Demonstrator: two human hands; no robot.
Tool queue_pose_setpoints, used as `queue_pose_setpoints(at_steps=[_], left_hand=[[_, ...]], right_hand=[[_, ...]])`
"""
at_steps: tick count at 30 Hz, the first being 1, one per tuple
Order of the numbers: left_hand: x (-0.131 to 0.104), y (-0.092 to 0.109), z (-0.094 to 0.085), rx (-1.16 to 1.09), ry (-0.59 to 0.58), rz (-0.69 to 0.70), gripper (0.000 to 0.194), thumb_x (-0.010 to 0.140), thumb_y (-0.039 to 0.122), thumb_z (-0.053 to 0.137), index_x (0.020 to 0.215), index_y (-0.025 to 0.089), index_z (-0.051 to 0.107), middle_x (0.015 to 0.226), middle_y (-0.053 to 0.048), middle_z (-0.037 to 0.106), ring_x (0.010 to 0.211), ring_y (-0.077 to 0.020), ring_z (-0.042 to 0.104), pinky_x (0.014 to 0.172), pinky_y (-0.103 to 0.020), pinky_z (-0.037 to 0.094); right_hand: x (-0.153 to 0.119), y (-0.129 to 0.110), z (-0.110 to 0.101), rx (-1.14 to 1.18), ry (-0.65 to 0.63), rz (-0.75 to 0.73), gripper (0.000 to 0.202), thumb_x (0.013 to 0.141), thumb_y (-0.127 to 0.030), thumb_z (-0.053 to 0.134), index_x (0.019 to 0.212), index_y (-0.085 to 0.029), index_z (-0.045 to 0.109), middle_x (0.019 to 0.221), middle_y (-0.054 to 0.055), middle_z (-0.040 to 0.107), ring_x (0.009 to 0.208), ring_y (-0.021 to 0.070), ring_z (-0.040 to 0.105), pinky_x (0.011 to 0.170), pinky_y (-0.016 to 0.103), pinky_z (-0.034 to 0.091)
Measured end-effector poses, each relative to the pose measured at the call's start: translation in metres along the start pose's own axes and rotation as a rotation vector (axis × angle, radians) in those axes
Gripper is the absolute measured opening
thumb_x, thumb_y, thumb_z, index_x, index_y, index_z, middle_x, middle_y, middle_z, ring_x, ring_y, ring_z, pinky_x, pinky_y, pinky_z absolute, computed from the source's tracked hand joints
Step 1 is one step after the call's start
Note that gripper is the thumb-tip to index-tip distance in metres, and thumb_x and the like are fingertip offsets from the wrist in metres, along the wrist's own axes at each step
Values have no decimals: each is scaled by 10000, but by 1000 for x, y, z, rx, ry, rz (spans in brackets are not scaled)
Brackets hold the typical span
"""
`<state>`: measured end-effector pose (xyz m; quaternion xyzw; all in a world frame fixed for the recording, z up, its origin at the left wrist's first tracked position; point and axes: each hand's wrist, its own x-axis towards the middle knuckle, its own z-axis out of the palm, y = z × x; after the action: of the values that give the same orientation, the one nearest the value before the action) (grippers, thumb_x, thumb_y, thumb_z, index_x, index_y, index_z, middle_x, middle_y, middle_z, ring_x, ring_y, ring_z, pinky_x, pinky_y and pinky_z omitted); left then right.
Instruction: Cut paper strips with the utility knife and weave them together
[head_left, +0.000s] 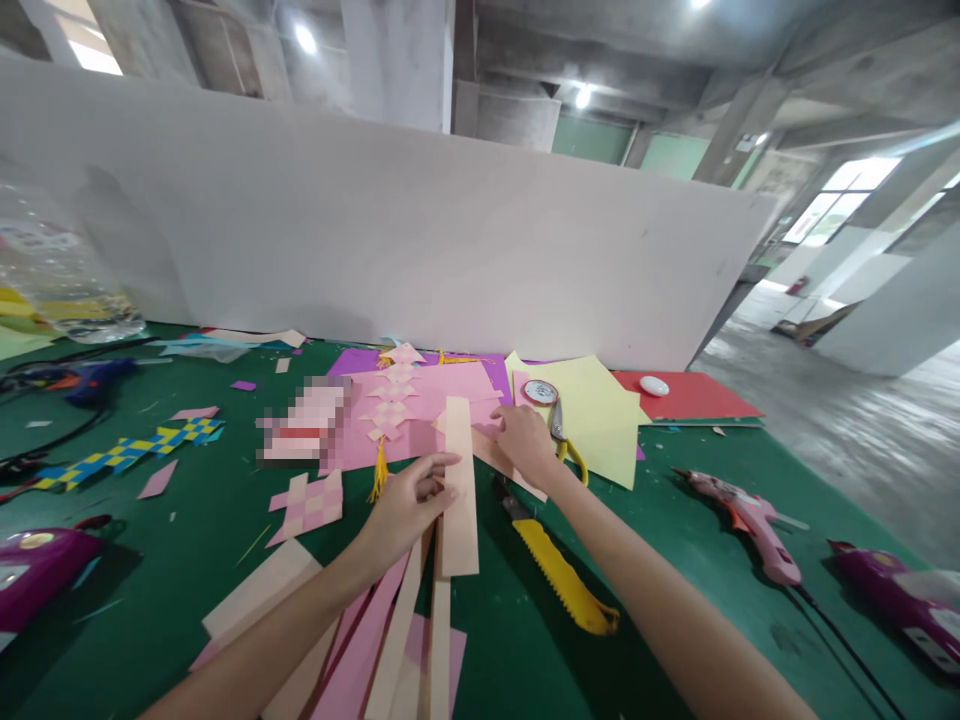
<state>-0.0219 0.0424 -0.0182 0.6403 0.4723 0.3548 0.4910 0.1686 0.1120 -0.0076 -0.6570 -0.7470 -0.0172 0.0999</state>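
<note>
Pinched between the thumb and fingers of my left hand (420,492) is a peach paper strip (460,500), upright in view over the table's middle. My right hand (525,440) is just right of its upper part, fingers loosely bent over a peach paper piece (517,468); their undersides are hidden. Beside that hand lie scissors (574,456) with yellow handles and a round tape roll (540,392). A yellow box cutter (562,580) rests below it. Narrow paper strips (401,630) fan out beneath my left hand, and a woven pink ornament (391,400) with a yellow tassel lies beyond.
Yellow paper (604,420) and red paper (705,395) lie at the back right. A pink glue gun (750,520) with its cord is at the right. Leftward are a blue-yellow woven strip (127,455), a purple device (45,570) and a water bottle (64,270). A white partition (412,230) stands behind.
</note>
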Motion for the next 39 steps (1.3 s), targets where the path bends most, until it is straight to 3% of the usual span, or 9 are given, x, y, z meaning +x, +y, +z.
queue_pose_setpoints(at_steps=[6,9,14,19,24,29,33,39], left_hand=[[-3,0,3,206,-10,45,405,780,280,563,1177,201,560,803,-22,653,772,-177,640,749,-272,518],[-5,3,3,220,-19,52,407,765,279,567,1169,228,571,868,-28,676,808,-192,652,758,-286,530],[-6,6,3,214,-35,13,434,757,306,592,1185,236,564,905,-46,684,824,-215,657,757,-315,534],[-6,-2,5,352,-13,146,416,749,286,604,1164,298,574,1226,-44,523,881,-207,620,747,-318,526],[-8,-1,5,611,-1,198,440,757,384,606,1184,290,555,1124,-62,491,1016,-271,530,794,-379,487],[-10,0,4,699,-121,337,343,860,406,489,1179,306,569,1202,-49,533,1148,-278,463,947,-440,395],[-12,-6,5,732,-239,424,457,882,460,453,1293,264,492,1363,-52,472,1286,-279,352,1089,-456,223],[-12,-1,4,759,-303,409,437,929,433,364,1330,280,446,1388,-42,451,1304,-228,355,1121,-461,127]], right_hand=[[-13,-7,0,-16,3,-100,238,857,-300,498,1024,-225,649,978,53,647,997,213,509,824,310,338],[-23,-11,3,-47,12,-132,219,863,-270,477,925,-198,675,982,87,620,1011,244,476,836,353,326],[-26,-8,3,-57,59,-126,284,916,-256,394,972,-168,658,993,126,595,1021,265,448,850,394,326],[-38,-3,-6,3,97,-157,255,923,-255,405,1038,-202,626,1040,86,590,1031,225,456,872,358,343],[-69,7,-20,66,107,-178,223,906,-247,443,1028,-205,624,1030,61,607,1013,204,492,883,333,373],[-112,12,-30,167,50,-157,321,899,-304,465,1181,-178,552,1087,84,599,1032,232,516,890,370,416],[-140,9,-23,134,-61,-95,433,842,-375,555,1228,-181,525,1056,104,596,988,264,545,834,408,465],[-155,9,-3,125,-18,-56,418,849,-219,490,1262,-157,487,1051,113,574,982,259,538,810,400,491]])
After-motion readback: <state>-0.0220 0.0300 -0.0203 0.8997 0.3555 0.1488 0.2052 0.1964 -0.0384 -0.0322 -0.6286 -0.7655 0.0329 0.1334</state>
